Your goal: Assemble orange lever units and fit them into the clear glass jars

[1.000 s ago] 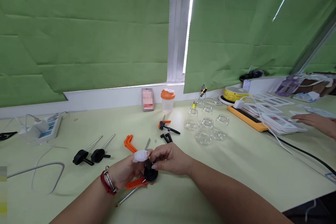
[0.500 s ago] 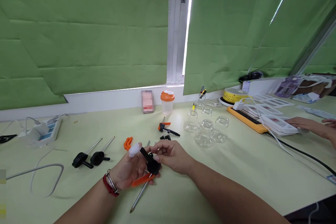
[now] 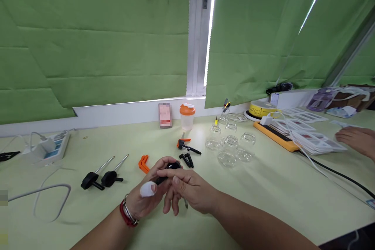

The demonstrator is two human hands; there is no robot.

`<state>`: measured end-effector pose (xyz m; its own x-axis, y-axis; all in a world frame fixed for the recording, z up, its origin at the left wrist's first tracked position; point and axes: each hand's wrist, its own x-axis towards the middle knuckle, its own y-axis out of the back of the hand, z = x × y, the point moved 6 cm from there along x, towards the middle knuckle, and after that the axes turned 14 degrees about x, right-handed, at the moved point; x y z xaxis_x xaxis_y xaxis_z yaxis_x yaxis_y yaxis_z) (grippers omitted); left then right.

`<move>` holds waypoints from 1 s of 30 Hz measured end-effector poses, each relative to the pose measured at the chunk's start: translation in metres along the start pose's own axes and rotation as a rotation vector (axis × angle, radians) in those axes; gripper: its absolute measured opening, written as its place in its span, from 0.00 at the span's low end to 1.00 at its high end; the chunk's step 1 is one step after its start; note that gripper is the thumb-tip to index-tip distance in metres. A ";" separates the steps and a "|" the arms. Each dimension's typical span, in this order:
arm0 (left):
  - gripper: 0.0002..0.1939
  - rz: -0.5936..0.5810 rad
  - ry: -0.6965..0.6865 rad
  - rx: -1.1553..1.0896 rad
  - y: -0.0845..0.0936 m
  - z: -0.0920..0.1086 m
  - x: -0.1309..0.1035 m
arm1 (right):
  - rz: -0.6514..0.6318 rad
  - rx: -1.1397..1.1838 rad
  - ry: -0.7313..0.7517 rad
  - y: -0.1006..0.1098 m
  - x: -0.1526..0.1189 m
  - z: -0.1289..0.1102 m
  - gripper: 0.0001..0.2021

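Note:
My left hand [image 3: 148, 199], with white wrapping on its thumb, is curled around a black round-headed part with a metal rod [image 3: 174, 165]. The orange piece seen with it before is hidden now. My right hand [image 3: 195, 192] closes over the same part, its fingers on the black arm; the hands cover most of it. A rod tip shows below the fingers. Beyond my hands lie orange angled pieces [image 3: 143, 163], short black handles [image 3: 186, 160] and a black-and-orange assembly with a rod [image 3: 189, 146]. Two similar black parts with metal rods [image 3: 90, 179] rest to the left.
Several glass jars [image 3: 227, 152] stand right of centre, behind them a jar with screwdrivers [image 3: 225, 114]. An orange-lidded cup [image 3: 187, 117] is by the wall. Power strips [image 3: 57, 148] and cables lie left and right. Another person's hand [image 3: 356, 140] is over white cards [image 3: 316, 140].
The black part has turned between my hands, its rod no longer pointing down toward me. My right hand has moved lower over it. The other person's hand has shifted right.

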<state>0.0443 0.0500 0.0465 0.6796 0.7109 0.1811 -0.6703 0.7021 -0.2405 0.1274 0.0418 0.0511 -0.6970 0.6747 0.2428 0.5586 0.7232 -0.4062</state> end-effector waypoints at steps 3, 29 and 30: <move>0.42 0.100 -0.067 0.162 0.007 0.004 0.000 | 0.020 0.107 -0.006 -0.003 0.000 0.002 0.25; 0.15 1.065 0.135 1.769 0.133 0.039 -0.026 | 0.399 -1.724 -0.272 0.097 0.081 -0.008 0.22; 0.15 1.066 0.152 1.772 0.135 0.038 -0.026 | 0.379 -1.744 -0.282 0.098 0.085 -0.004 0.20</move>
<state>-0.0748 0.1276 0.0452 -0.1307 0.8329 0.5377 -0.1658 -0.5531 0.8165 0.1249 0.1704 0.0358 -0.3759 0.9144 0.1503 0.3388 -0.0153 0.9407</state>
